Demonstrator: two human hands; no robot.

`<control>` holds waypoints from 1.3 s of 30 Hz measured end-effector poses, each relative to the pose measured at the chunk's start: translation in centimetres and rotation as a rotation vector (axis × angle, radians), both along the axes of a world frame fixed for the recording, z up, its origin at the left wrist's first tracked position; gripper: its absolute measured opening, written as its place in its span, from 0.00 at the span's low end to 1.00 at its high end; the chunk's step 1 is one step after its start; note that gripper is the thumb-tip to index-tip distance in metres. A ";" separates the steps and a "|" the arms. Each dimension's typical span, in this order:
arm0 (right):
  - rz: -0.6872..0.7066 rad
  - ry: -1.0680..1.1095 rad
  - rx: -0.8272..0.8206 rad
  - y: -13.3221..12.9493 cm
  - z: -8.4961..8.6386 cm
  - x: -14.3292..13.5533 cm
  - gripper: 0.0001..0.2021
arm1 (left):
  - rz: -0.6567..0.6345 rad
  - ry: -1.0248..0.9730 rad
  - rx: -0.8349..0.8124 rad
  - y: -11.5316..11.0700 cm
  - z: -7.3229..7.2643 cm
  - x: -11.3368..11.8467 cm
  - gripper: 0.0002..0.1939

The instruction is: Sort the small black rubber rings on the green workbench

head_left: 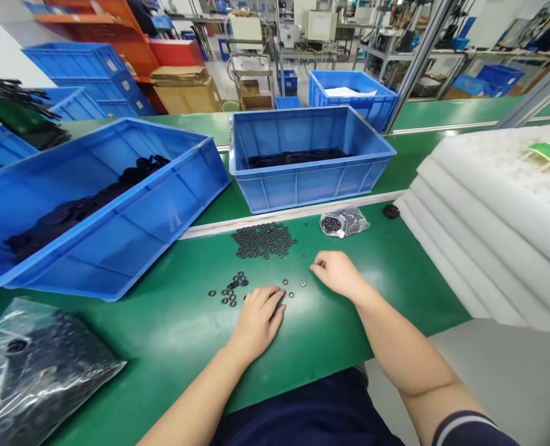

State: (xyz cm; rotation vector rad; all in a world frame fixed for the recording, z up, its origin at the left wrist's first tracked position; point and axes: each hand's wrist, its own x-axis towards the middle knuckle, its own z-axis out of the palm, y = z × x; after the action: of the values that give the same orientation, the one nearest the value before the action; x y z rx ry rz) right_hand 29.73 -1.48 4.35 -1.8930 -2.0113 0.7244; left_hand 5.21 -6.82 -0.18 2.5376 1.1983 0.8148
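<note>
My left hand [257, 319] lies palm down on the green tabletop [182, 353], its fingers slightly spread beside a loose group of black rings [231, 291]. To its right are a few single rings [291, 295] and a ring with a lighter centre [303, 284]. My right hand [334, 271] hovers just right of these, thumb and forefinger pinched; whatever is between them is too small to make out. Beyond both hands, many small black rings [263, 240] lie in a dense patch. A clear bag of small dark parts [344, 223] sits behind my right hand.
Two blue bins [314, 179] [163, 204] holding dark parts stand at the back and left. A large plastic bag [47, 371] of black parts is at the near left. White foam sheets [498, 229] are stacked at the right, near a black round part [391, 212].
</note>
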 end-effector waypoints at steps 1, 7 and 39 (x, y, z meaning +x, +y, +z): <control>-0.045 -0.007 0.016 0.3 0.1 0.8 0.06 | 0.022 -0.021 -0.001 0.1 -0.1 0.0 0.14; -0.039 -0.049 -0.013 1.6 -0.3 3.5 0.07 | 0.127 -0.116 -0.028 0.6 -0.8 -0.2 0.12; -0.049 -0.162 0.255 3.1 -3.3 2.3 0.09 | -0.012 0.143 0.012 0.1 0.3 1.8 0.34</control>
State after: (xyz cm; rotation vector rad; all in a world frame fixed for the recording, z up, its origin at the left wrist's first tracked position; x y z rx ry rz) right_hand 32.05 1.64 1.03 -1.8933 -2.0308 0.2925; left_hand 7.00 -6.70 0.12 2.6489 1.2218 0.6483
